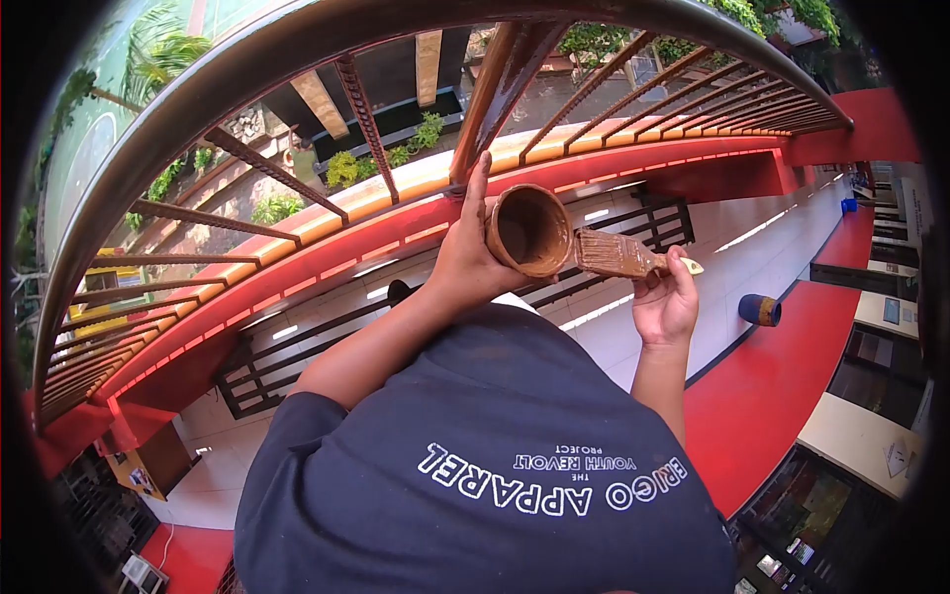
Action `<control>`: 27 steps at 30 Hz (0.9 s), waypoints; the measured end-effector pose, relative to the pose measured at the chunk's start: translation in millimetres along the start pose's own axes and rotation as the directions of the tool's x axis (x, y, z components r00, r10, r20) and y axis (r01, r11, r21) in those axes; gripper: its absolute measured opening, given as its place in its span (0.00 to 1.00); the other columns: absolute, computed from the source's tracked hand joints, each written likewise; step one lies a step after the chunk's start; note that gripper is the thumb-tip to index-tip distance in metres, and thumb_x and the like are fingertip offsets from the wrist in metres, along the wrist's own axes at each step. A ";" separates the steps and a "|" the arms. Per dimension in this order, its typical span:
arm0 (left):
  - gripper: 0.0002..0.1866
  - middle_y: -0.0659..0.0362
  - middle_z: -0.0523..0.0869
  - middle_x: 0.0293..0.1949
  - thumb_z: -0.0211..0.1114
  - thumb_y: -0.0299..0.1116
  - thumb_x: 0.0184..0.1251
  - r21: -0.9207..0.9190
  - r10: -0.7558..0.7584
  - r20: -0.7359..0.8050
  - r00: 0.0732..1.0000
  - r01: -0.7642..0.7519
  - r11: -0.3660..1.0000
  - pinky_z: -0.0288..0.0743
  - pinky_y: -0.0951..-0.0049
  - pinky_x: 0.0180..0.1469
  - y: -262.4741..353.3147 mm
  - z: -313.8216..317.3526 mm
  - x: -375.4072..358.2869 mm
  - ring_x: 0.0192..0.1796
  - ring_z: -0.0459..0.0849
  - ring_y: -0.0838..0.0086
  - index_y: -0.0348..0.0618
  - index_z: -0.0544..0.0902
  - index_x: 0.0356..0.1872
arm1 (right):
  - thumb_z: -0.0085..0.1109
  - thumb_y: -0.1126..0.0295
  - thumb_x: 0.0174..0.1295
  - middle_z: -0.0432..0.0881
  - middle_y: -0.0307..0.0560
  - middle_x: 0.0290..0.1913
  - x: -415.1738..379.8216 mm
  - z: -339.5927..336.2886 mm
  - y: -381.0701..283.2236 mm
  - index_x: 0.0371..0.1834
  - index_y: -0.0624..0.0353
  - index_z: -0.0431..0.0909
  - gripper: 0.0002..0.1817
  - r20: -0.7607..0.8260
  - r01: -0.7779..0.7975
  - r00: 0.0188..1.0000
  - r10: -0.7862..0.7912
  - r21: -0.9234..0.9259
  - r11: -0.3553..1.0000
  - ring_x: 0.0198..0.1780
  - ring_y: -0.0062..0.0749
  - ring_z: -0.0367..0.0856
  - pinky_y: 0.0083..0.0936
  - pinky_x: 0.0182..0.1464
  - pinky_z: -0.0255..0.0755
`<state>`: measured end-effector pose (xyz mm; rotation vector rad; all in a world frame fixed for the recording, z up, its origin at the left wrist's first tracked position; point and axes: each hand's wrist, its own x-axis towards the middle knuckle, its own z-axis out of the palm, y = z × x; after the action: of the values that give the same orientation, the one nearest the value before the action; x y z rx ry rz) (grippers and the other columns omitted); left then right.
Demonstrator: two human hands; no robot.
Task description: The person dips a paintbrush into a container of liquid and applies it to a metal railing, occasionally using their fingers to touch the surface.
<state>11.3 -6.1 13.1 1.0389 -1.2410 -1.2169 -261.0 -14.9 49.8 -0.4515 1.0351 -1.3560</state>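
My left hand (463,255) is wrapped round a cup (503,259) smeared with brown paint, its open mouth facing up toward me. One finger of that hand stretches up along the cup's side, close to the base of the railing's brown post (500,84). Between the thumb and fingers of my right hand (665,309) is the pale handle of a paintbrush (616,253). Brown paint coats its wide bristles, which point left and lie right beside the cup's rim. The post has a glossy, wet-looking brown surface.
A curved metal handrail (252,59) with twisted bars runs across in front of me, above a red and orange ledge (416,220). Plants and a yard lie beyond and below. Behind me, a blue and brown pot (760,310) is by the red floor strip (772,386).
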 end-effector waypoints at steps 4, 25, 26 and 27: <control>0.79 0.53 0.75 0.60 0.89 0.32 0.32 0.003 -0.005 0.009 1.000 0.005 1.000 0.65 0.62 0.69 -2.2 6.1 2.4 0.63 0.76 0.66 0.43 0.30 0.77 | 0.56 0.68 0.68 0.85 0.39 0.40 0.2 -18.3 10.2 0.43 0.49 0.78 0.04 -0.062 -0.083 0.994 0.091 0.121 0.989 0.42 0.31 0.86 0.31 0.48 0.82; 0.78 0.52 0.78 0.59 0.88 0.33 0.33 -0.147 0.045 0.029 0.999 -0.041 0.988 0.71 0.63 0.65 -8.9 15.1 11.3 0.62 0.78 0.66 0.47 0.31 0.78 | 0.57 0.68 0.68 0.83 0.37 0.36 -2.8 -18.4 4.4 0.43 0.49 0.77 0.03 -0.084 -0.010 0.996 0.020 0.112 0.994 0.38 0.30 0.86 0.29 0.44 0.81; 0.78 0.52 0.77 0.60 0.89 0.33 0.33 -0.148 0.038 0.030 0.999 -0.033 0.988 0.70 0.63 0.66 -8.9 13.6 12.2 0.63 0.78 0.66 0.46 0.31 0.78 | 0.56 0.67 0.69 0.84 0.37 0.36 -3.6 -17.2 4.6 0.43 0.49 0.78 0.03 -0.070 -0.019 0.997 0.028 0.121 0.992 0.38 0.28 0.85 0.28 0.45 0.80; 0.78 0.52 0.77 0.60 0.89 0.34 0.32 -0.266 0.003 0.037 0.999 0.007 0.964 0.70 0.63 0.66 -12.2 12.4 13.8 0.63 0.77 0.66 0.46 0.32 0.78 | 0.56 0.67 0.69 0.84 0.36 0.35 -3.2 -16.6 4.6 0.43 0.49 0.78 0.03 -0.058 -0.019 0.998 0.026 0.127 0.992 0.38 0.28 0.85 0.28 0.45 0.80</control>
<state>-2.9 -20.1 3.5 0.8230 -1.0688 -1.3675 -271.4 -6.1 38.8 -0.3064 0.9933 -1.4126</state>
